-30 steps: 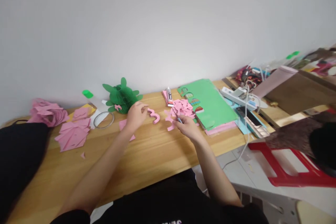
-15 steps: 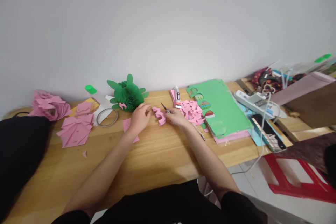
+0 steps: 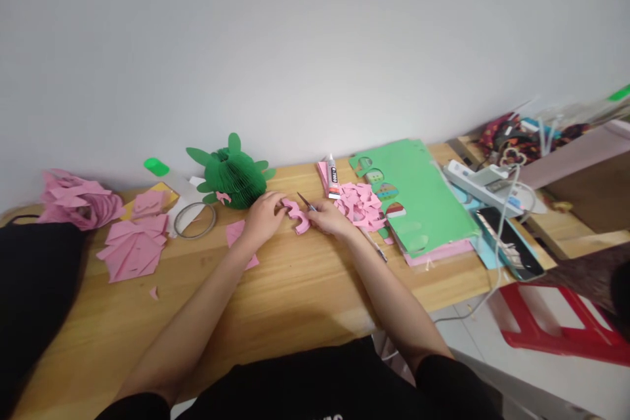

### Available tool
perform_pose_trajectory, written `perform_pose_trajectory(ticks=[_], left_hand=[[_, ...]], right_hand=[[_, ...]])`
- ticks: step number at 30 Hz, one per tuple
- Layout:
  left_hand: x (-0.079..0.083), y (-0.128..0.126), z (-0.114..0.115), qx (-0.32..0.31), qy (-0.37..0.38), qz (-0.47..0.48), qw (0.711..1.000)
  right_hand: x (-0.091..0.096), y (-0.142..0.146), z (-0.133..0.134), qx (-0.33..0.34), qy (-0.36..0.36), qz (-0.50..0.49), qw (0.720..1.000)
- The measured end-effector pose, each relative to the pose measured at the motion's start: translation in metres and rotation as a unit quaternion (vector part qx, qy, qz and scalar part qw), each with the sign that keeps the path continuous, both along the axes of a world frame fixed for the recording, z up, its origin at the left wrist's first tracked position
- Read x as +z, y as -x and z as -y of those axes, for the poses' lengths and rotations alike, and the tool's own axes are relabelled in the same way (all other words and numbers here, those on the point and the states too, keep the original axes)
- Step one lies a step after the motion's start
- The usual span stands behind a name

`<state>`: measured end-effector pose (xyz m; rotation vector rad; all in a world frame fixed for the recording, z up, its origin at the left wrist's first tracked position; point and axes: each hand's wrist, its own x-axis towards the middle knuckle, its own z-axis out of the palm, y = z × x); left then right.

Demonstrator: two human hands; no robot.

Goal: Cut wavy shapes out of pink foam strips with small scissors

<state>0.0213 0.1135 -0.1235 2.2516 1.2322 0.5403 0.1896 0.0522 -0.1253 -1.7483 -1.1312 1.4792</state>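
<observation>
A wavy cut piece of pink paper (image 3: 298, 218) stands on the wooden table between my hands. The fingertips of my left hand (image 3: 264, 218) are closed at its upper left end. My right hand (image 3: 329, 218) grips what look like scissors (image 3: 304, 201), their dark pointed blades angled up and left beside the piece. The fingers hide the handles. Partly under my left wrist lies a flat pink sheet (image 3: 235, 232). Just behind that hand is a green honeycomb paper ball (image 3: 235, 178) with leaf-shaped tabs and a small pink bit on its front.
Pink scraps (image 3: 361, 205), a glue tube (image 3: 333, 177) and a pen (image 3: 374, 244) are right of my hands. Farther right lie green sheets (image 3: 420, 193), a phone (image 3: 509, 244) and a power strip (image 3: 485, 187). Leftward are a tape roll (image 3: 195, 235) and folded pink papers (image 3: 135, 246).
My left fingertips have come to the upper left end of the wavy pink piece, where a gap showed before. The right hand keeps its hold. The view has shifted slightly.
</observation>
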Motion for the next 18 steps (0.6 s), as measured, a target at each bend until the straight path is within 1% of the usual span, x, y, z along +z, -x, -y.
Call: perform_pose_trajectory(ticks=[8, 13, 18], left_hand=[[0.0015, -0.0007, -0.0032, -0.008, -0.004, -0.020, 1.000], [0.0040, -0.0005, -0.0035, -0.014, -0.004, -0.033, 0.999], [0.0026, 0.0003, -0.0049, -0.017, -0.001, -0.048, 0.999]], right_hand=[[0.0026, 0.0003, 0.0004, 0.011, -0.011, 0.017, 1.000], [0.0017, 0.0005, 0.0004, 0.014, -0.037, 0.037, 0.999], [-0.0005, -0.0004, -0.0006, 0.027, -0.061, 0.060, 0.996]])
